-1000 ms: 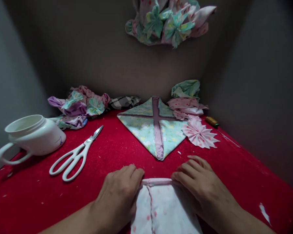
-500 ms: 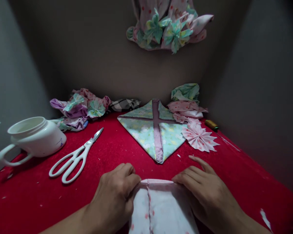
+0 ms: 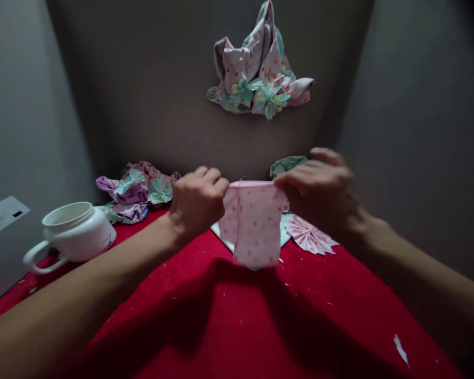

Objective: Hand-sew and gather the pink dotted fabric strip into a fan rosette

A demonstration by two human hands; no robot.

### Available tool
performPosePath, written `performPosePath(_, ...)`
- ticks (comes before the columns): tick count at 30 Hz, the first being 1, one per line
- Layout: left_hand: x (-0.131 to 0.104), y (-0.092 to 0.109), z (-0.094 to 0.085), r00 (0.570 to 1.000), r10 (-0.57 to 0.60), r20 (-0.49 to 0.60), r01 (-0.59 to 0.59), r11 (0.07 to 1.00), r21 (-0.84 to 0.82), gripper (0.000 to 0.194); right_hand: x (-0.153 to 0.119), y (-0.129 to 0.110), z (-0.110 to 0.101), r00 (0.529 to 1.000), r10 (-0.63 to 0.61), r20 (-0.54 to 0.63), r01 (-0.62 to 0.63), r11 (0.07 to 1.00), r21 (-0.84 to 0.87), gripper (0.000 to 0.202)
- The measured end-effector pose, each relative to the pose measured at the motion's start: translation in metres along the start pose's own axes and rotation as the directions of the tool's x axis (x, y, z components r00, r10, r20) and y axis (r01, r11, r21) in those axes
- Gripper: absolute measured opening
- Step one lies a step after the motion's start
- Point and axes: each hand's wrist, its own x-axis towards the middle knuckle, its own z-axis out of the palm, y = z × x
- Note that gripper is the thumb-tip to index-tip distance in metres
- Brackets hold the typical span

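Note:
A pink-white fabric piece with red dots hangs upright above the table, stretched along its folded top edge. My left hand pinches its upper left corner. My right hand grips the upper right corner and is slightly blurred. Behind the fabric, only edges of the green patterned square show. A pleated pink dotted fabric rosette lies to the right, below my right hand. The scissors are out of sight behind my left arm.
A white mug stands at the left. Crumpled fabric pieces are heaped at the back left, with green fabric at the back right. Decorated fabric hangs on the wall. Scraps dot the red tablecloth.
Both hands have lifted the dotted fabric up and away from the near edge, so it now hangs down. My view has tilted upward, showing more of the wall hanging.

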Motion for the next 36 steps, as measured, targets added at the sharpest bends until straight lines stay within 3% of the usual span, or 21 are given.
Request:
performPosePath(2, 0.008, -0.004, -0.017, 0.988, 0.053, -0.142, -0.044, 0.997, 0.065, 0.023, 0.008, 0.0, -0.02, 0.979, -0.035, -0.202, 0.007, 0.991, -0.137, 0.019)
performPosePath(4, -0.009, 0.0, -0.028, 0.921, 0.223, -0.318, -0.186, 0.972, 0.144, 0.02, -0.007, -0.011, -0.035, 0.963, -0.071, -0.26, 0.041, 0.992, -0.118, 0.015)
performPosePath(6, -0.045, 0.01, -0.031, 0.866, 0.355, -0.352, -0.323, 0.935, 0.148, 0.021, -0.04, -0.029, -0.042, 0.984, -0.083, -0.157, 0.087, 0.996, 0.021, 0.012)
performPosePath(9, -0.107, 0.03, -0.025, 0.899, 0.414, -0.139, -0.429, 0.899, -0.095, 0.029, -0.094, -0.059, -0.04, 0.992, -0.123, 0.02, 0.114, 0.957, 0.265, 0.019)
performPosePath(12, -0.145, 0.046, -0.021, 0.906, 0.419, -0.057, -0.418, 0.869, -0.263, 0.036, -0.132, -0.08, -0.035, 0.967, -0.199, 0.162, 0.117, 0.903, 0.413, 0.032)
performPosePath(15, -0.154, 0.051, -0.018, 0.914, 0.401, 0.06, -0.34, 0.839, -0.425, 0.032, -0.149, -0.089, -0.029, 0.968, -0.132, 0.215, 0.013, 0.878, 0.478, 0.041)
performPosePath(19, -0.154, 0.05, -0.01, 0.949, 0.257, 0.184, -0.09, 0.777, -0.623, 0.026, -0.154, -0.091, -0.022, 0.965, -0.016, 0.26, -0.129, 0.839, 0.528, 0.033)
performPosePath(26, -0.16, 0.044, -0.005, 0.9, 0.216, 0.379, 0.117, 0.717, -0.687, 0.016, -0.147, -0.087, -0.024, 0.9, 0.066, 0.431, -0.333, 0.742, 0.581, 0.015)
performPosePath(28, -0.157, 0.044, -0.007, 0.872, 0.169, 0.46, 0.199, 0.735, -0.648, 0.017, -0.148, -0.086, -0.024, 0.877, 0.108, 0.468, -0.391, 0.726, 0.565, 0.014)
performPosePath(30, -0.152, 0.043, -0.01, 0.816, 0.137, 0.562, 0.284, 0.753, -0.594, 0.019, -0.15, -0.086, -0.022, 0.853, 0.134, 0.504, -0.427, 0.735, 0.527, 0.015)
performPosePath(34, -0.132, 0.041, -0.015, 0.631, 0.103, 0.769, 0.412, 0.796, -0.444, 0.022, -0.151, -0.086, -0.019, 0.817, 0.168, 0.552, -0.47, 0.749, 0.468, 0.019)
performPosePath(36, -0.123, 0.041, -0.016, 0.568, 0.076, 0.819, 0.424, 0.826, -0.371, 0.024, -0.15, -0.087, -0.018, 0.807, 0.181, 0.562, -0.488, 0.741, 0.462, 0.022)
